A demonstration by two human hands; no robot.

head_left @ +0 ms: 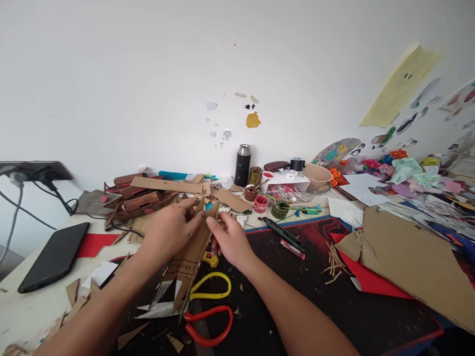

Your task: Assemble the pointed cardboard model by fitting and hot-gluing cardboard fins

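Observation:
Both hands are at a folded cardboard piece (193, 249) with printing on its side, raised over the dark mat. My left hand (172, 222) pinches its upper left edge, fingers closed on the cardboard. From the other side, my right hand (228, 237) grips the upper right edge between thumb and fingers. Just below the piece lie scissors with one yellow and one red handle loop (210, 324); their blades are partly hidden. A yellow tool (211, 259), mostly covered, sits behind the cardboard near my right hand.
A black phone (54, 257) lies at left, near cardboard scraps. Paint jars (261, 203), a black thermos (242, 165) and a beige bowl (317, 174) stand at the back. A dark cutter (284, 233) rests on the mat (297, 291). A large cardboard sheet (411, 262) lies at right.

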